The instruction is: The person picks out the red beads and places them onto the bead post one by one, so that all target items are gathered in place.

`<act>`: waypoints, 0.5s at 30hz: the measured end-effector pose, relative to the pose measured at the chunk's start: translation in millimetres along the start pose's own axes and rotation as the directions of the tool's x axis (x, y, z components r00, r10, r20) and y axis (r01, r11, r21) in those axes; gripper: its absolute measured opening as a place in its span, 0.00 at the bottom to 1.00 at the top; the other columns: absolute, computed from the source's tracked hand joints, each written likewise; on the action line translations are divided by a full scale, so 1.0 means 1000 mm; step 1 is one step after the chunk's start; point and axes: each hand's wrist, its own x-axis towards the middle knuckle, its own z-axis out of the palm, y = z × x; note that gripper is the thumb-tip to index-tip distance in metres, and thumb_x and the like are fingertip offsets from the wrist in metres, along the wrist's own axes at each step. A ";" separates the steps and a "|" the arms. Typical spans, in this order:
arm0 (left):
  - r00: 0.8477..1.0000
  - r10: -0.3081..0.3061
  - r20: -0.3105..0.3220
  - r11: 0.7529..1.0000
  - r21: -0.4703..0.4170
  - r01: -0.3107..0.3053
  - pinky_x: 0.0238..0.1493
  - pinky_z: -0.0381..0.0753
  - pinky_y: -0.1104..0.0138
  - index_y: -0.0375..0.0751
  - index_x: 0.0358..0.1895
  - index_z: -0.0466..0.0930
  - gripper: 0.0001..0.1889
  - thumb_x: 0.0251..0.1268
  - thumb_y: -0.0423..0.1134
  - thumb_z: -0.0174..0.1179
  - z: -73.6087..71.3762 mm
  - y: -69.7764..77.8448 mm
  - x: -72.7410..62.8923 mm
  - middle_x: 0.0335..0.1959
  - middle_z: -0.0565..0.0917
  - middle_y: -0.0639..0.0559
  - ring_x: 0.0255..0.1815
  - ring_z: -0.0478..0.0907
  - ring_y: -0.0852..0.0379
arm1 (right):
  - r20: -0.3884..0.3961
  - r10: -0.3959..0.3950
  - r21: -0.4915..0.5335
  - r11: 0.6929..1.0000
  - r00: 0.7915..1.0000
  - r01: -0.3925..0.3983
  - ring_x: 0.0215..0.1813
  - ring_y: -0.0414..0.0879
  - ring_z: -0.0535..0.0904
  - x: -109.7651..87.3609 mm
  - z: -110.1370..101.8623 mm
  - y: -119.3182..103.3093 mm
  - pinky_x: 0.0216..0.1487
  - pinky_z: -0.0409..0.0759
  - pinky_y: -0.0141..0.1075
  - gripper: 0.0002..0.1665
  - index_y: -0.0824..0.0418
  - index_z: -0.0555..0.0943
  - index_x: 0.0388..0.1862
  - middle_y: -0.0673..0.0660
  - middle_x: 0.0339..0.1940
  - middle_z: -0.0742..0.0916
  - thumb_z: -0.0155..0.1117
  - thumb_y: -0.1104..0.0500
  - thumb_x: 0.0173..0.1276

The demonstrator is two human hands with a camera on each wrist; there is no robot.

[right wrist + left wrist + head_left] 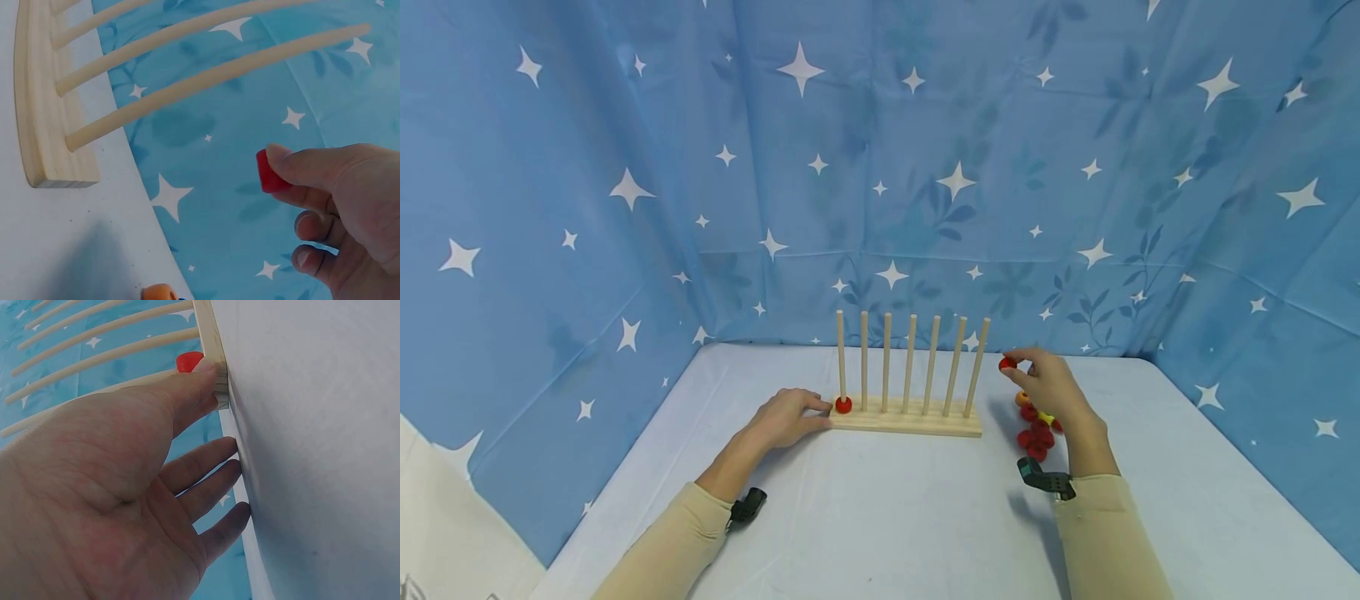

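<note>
A wooden peg rack (pixel 910 424) with a row of several upright pegs stands on the table. One red bead (pixel 843 406) sits at the foot of its leftmost peg. My left hand (pixel 786 417) pinches the left end of the rack's base between thumb and forefinger, its other fingers extended near the tabletop in the left wrist view. My right hand (pixel 1054 390) is raised just right of the rack. Between its thumb and forefinger it holds another red bead (pixel 270 174), apart from the nearest peg.
Below my right hand lies a loose pile of red beads (pixel 1036 437), with a yellow piece (pixel 1046 418) and an orange bead (pixel 1022 399) among them. A blue star-patterned curtain (pixel 880 183) hangs behind and beside the white table (pixel 880 517).
</note>
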 end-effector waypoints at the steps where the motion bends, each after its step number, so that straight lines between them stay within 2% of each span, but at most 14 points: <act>1: 1.000 0.001 0.000 1.000 0.001 -0.001 0.68 0.76 0.43 0.50 0.59 0.89 0.18 0.70 0.47 0.69 0.000 0.000 0.000 0.66 0.83 0.42 0.71 0.76 0.38 | -0.021 0.003 0.009 1.000 1.000 -0.003 0.29 0.49 0.73 0.000 -0.001 -0.002 0.25 0.75 0.38 0.22 0.65 0.81 0.66 0.66 0.58 0.85 0.66 0.57 0.77; 8: 1.000 0.001 -0.003 1.000 -0.009 -0.001 0.68 0.75 0.42 0.50 0.58 0.90 0.17 0.69 0.47 0.70 0.000 0.000 0.000 0.66 0.83 0.42 0.71 0.76 0.38 | -0.133 -0.007 0.010 1.000 0.991 0.008 0.27 0.50 0.73 0.000 -0.006 -0.014 0.22 0.76 0.36 0.21 0.62 0.81 0.64 0.63 0.55 0.86 0.65 0.53 0.78; 15: 1.000 0.007 0.001 1.000 -0.004 -0.007 0.68 0.76 0.43 0.49 0.59 0.89 0.17 0.70 0.47 0.69 0.000 0.000 0.000 0.66 0.83 0.41 0.70 0.77 0.38 | -0.232 -0.059 -0.005 0.998 0.971 0.059 0.25 0.50 0.69 0.001 -0.007 -0.023 0.20 0.69 0.35 0.21 0.63 0.82 0.63 0.61 0.45 0.84 0.67 0.56 0.76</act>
